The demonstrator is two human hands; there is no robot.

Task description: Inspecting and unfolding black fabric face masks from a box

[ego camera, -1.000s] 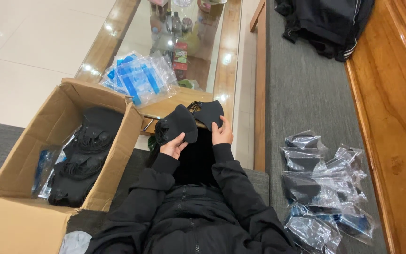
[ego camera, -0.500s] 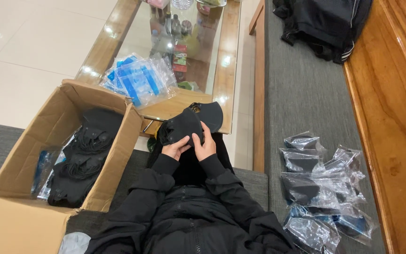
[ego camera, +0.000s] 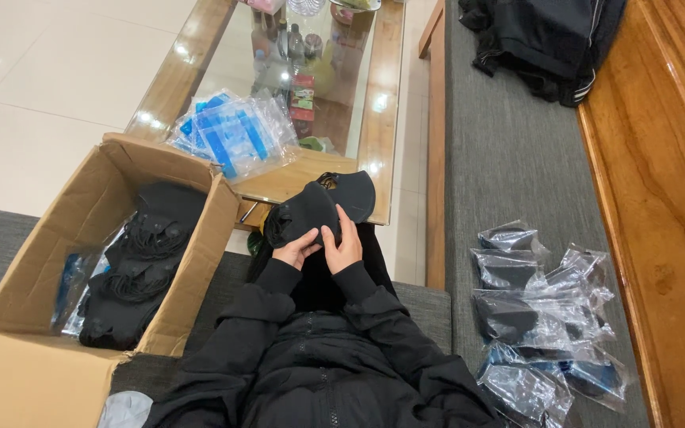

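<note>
While both of my hands are up in front of my lap, I have a small stack of black face masks (ego camera: 319,210) pinched between them; my left hand (ego camera: 295,252) grips the lower left edge with fingers closed on the fabric, and my right hand (ego camera: 345,246) is pressed against the right side, thumb and fingers clamped on the same stack; one mask fans out toward the upper right. By my judgement the work is partway through; the cardboard box (ego camera: 200,261) to my left holds a good heap of loose black masks (ego camera: 140,269), so plenty remains; on the grey bench cushion (ego camera: 509,143) to my right lies a pile of bagged masks in clear plastic pouches (ego camera: 541,317), which I take as finished ones; a bundle of empty blue-and-clear pouches (ego camera: 235,135) rests on the glass-topped wooden table (ego camera: 374,119) ahead, just beyond the box; a black jacket (ego camera: 549,40) lies far up the bench.
</note>
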